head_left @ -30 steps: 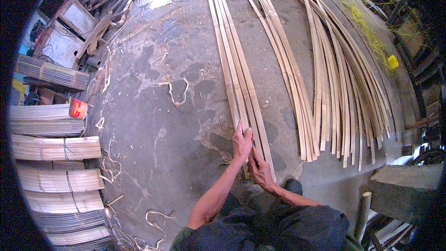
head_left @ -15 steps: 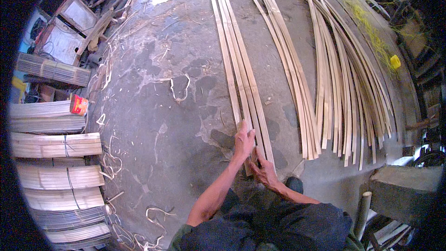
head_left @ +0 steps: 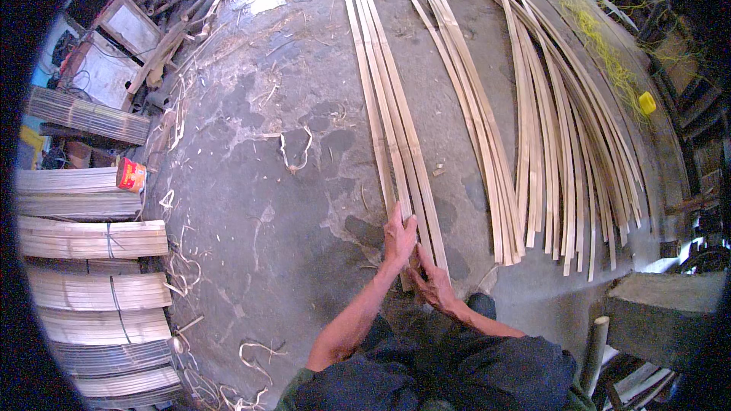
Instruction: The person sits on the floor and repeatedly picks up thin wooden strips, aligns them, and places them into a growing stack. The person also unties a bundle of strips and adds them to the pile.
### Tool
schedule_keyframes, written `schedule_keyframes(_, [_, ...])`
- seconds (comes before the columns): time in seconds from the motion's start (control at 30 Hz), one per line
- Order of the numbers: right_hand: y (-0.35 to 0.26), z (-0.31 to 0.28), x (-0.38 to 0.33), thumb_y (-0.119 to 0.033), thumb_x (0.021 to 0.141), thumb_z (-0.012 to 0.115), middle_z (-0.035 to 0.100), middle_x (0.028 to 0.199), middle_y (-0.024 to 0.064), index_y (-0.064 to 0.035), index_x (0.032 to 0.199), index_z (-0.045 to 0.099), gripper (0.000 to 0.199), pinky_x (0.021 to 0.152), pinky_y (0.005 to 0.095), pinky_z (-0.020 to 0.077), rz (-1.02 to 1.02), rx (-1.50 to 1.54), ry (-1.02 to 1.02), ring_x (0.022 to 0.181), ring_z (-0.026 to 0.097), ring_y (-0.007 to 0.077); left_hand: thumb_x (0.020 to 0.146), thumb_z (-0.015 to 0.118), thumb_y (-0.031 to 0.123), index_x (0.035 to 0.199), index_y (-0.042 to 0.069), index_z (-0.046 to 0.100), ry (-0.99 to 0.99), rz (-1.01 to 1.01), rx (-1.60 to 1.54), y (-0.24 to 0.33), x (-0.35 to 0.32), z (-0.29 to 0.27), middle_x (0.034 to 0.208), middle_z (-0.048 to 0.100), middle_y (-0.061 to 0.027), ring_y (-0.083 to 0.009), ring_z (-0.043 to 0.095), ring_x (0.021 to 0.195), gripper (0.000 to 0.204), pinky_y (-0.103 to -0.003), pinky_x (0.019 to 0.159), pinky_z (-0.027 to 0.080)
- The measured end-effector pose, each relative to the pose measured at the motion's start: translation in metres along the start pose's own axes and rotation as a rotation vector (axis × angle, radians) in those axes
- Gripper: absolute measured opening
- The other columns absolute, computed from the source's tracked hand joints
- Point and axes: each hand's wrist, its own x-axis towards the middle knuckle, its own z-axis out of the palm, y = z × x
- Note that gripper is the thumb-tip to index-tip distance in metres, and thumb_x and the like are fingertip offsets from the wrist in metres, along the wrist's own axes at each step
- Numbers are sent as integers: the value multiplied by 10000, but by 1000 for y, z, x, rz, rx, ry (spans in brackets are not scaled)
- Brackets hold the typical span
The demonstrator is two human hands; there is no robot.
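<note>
Several long, pale bamboo strips (head_left: 396, 122) lie side by side on the floor, their near ends close to my feet. My left hand (head_left: 398, 242) is closed on the near part of the strips at the left of this group, thumb laid along the top. Just right of it and a little nearer, my right hand (head_left: 434, 285) is closed against the edge of a strip, fingers bent and pointing away from me. The undersides of both hands and part of the strip ends are hidden.
Right of my hands lie a narrow group of strips (head_left: 483, 144) and a wide fanned heap (head_left: 567, 160). Tied slat bundles (head_left: 99, 237) and a red tin (head_left: 131, 175) line the left side. A concrete block (head_left: 662, 320) stands at right. Yellow string (head_left: 601, 46) lies farther back.
Both hands stay on the same strips and have shifted very slightly. The view has moved a little; the strips lie as before.
</note>
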Motion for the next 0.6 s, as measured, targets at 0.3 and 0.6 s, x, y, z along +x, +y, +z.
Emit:
schedule_keyframes(0.3, [-5, -2, -2, -157, 946, 568, 556, 1278, 242, -24, 1467, 261, 620, 932, 319, 444, 74, 64, -67, 1143, 583, 232, 901, 588, 244, 1360, -72, 400, 6, -62, -31, 8, -4, -6, 1287, 532, -280, -377, 530, 1196, 588, -424, 1011, 407])
schedule_keyframes(0.6, [-31, -3, 2, -124, 952, 553, 581, 1249, 221, -77, 1471, 293, 582, 925, 320, 452, -194, 226, 10, 1113, 594, 229, 923, 570, 246, 1358, -61, 409, 274, 84, -158, 27, -12, -12, 986, 635, -290, -419, 622, 898, 556, -453, 797, 477])
